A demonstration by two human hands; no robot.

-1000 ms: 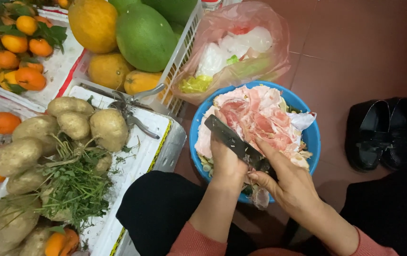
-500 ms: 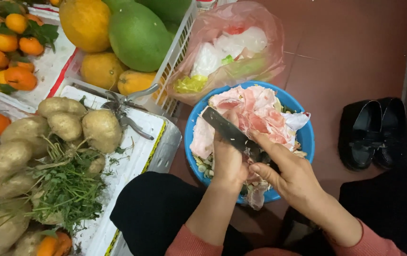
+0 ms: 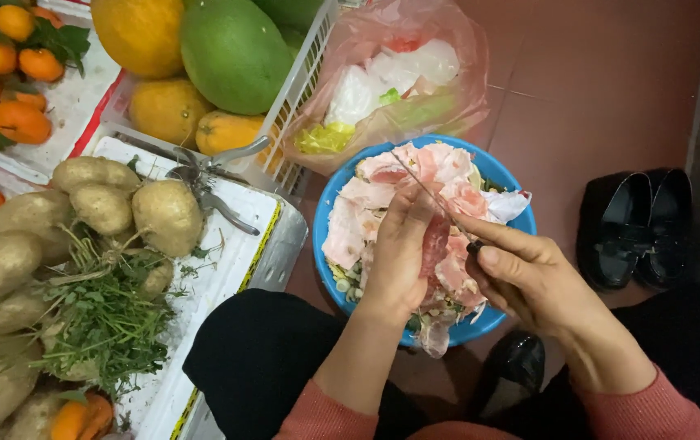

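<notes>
A blue bowl [image 3: 322,220] on the floor is heaped with pink and white peel pieces [image 3: 439,171]. Over it, my left hand [image 3: 399,253] cups a pink piece of fruit flesh [image 3: 435,244]. My right hand [image 3: 529,273] grips the dark handle of a knife [image 3: 435,200]. The thin blade runs up and left, edge-on, against the fruit between my hands. The handle is mostly hidden in my fingers.
A pinkish plastic bag of scraps [image 3: 390,81] lies behind the bowl. A white basket [image 3: 301,90] holds large green and yellow fruit [image 3: 231,53]. Tubers [image 3: 105,204], herbs, shears [image 3: 207,175] and oranges [image 3: 7,90] lie on white foam boxes at left. Black shoes [image 3: 635,224] stand right.
The knife blade has turned from flat and broad to edge-on. My left hand has risen to take the pink fruit piece, and both hands sit closer together over the bowl.
</notes>
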